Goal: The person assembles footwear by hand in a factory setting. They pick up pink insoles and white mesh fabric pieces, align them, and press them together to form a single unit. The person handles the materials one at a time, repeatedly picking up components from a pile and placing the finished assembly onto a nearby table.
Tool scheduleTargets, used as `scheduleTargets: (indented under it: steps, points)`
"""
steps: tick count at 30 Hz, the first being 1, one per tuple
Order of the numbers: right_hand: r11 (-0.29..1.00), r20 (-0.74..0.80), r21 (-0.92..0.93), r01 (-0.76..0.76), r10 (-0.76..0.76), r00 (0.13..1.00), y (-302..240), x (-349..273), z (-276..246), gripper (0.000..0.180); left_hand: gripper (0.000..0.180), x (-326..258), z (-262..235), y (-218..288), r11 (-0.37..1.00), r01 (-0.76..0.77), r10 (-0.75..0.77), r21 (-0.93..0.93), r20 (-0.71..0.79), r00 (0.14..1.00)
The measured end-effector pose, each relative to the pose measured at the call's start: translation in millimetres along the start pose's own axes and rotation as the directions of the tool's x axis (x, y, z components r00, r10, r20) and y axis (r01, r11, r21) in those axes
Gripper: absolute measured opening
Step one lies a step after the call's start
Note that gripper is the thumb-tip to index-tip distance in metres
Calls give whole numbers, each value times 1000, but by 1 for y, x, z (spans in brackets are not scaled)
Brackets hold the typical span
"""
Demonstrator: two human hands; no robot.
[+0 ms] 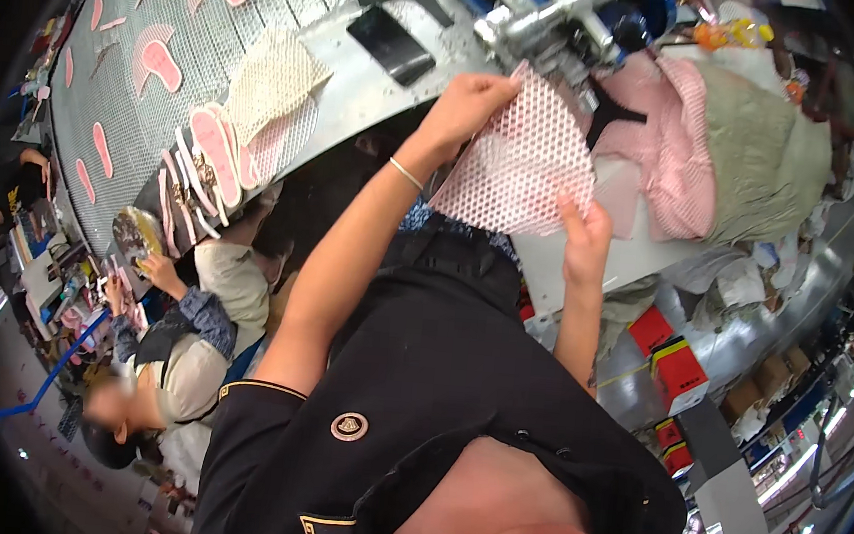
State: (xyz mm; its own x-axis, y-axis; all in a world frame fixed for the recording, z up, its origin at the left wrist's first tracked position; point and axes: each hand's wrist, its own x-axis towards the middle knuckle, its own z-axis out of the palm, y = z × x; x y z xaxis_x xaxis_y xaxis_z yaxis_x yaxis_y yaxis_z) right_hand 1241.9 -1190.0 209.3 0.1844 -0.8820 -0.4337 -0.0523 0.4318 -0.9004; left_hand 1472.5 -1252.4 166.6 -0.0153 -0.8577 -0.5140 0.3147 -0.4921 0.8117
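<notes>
A pale pink piece of mesh fabric [530,165] with an open hole pattern is stretched between my hands, in front of my body. My left hand [474,110] pinches its upper left edge, close to the metal arm of a machine. At the lower right corner, my right hand [585,241] grips the same piece, thumb on top and the other fingers mostly hidden. Just beyond the fabric stands the machine [556,26], silvery with blue parts, probably a sewing machine. Pink mesh pieces [672,146] lie heaped to the right of it, beside grey-green cloth [767,158].
A dark phone [392,43] lies on the metal table edge. Left of it, a grey mesh belt [93,55] carries pink sole-shaped pieces [162,65] and a cream mesh stack [273,84]. A co-worker [180,348] sits at the lower left. Red and yellow boxes [679,375] stand at right.
</notes>
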Motion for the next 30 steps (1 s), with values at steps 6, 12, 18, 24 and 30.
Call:
scheduleTargets:
  steps: [6,12,18,24,30]
  points:
    - [997,21,61,-42,41,999,-17,9,18,22,32,10,3,9,997,-76,79,33,-87,993]
    - [997,120,65,-33,25,992,-36,60,54,23,40,24,-33,24,933,-219,317,286,-368,874]
    - [1000,97,-29,-7,9,995,-17,114,81,24,29,-2,-68,33,974,-218,202,-64,-196,960]
    - [899,-64,-403,171,-213,975,-23,108,90,26,37,-50,-53,-19,989,-53,20,-136,-233,972]
    - [849,-124,-496,179,-274,954,-41,103,76,26,27,-47,6,-35,769,-123,-68,-627,-273,960]
